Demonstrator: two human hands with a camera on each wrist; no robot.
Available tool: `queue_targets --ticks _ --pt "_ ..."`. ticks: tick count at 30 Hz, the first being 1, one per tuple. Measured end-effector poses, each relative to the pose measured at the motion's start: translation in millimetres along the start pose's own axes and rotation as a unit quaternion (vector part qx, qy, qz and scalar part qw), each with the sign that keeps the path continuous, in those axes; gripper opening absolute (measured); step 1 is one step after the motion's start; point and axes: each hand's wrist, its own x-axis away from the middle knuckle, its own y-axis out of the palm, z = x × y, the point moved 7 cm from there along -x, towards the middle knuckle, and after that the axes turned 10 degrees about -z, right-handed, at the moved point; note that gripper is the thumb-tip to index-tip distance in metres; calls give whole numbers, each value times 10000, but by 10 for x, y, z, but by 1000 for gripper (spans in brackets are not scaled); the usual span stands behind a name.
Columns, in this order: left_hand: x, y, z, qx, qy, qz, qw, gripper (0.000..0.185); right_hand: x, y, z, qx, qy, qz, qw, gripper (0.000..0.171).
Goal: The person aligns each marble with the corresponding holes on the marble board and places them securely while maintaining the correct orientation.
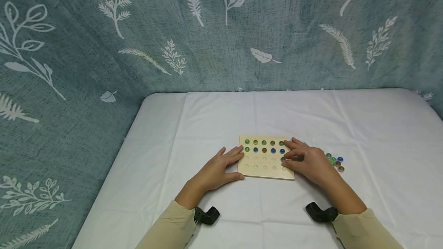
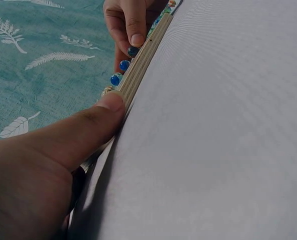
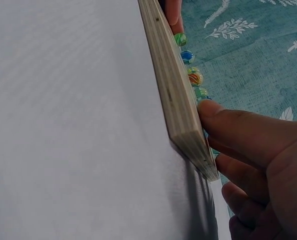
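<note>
A pale wooden board [image 1: 265,175] with rows of round hollows lies flat on the white cloth. Glass marbles fill its two back rows, such as a blue marble [image 1: 255,150] in the second row. My left hand [image 1: 216,169] rests against the board's left side, fingers extended and the thumb [image 2: 110,102] at the edge. At the right end of the third row, my right hand [image 1: 309,161] pinches a dark blue marble [image 2: 133,51] between thumb and fingertips, right at a hollow. The other hollows of the two front rows hold no marbles.
Several loose marbles [image 1: 333,160], green, blue and brown, lie on the cloth just right of the board, partly behind the right hand. The white-covered table [image 1: 214,118] meets a teal leaf-patterned curtain [image 1: 221,49] at the back. A black wrist camera [image 1: 322,212] sits on each wrist.
</note>
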Motion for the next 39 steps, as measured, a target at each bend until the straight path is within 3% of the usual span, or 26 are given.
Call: queue_targets --ticks 8,13,21,31,39 --pt "3 -4 -8 6 -27 -18 10000 74 25 -58 47 -349 212 -47 9992 32" --pt "14 -6 -7 0 -7 9 10000 74 91 -295 222 -861 695 288 9934 47" --pt "-1 0 -11 3 -2 38 10000 74 259 -583 603 -1012 1494 512 9822 61" --pt "-5 19 -14 79 -59 -40 9999 74 288 -530 795 -956 1468 416 9837 59" --pt "-8 7 -6 -43 -10 13 10000 74 249 -474 804 -576 1309 525 9883 45"
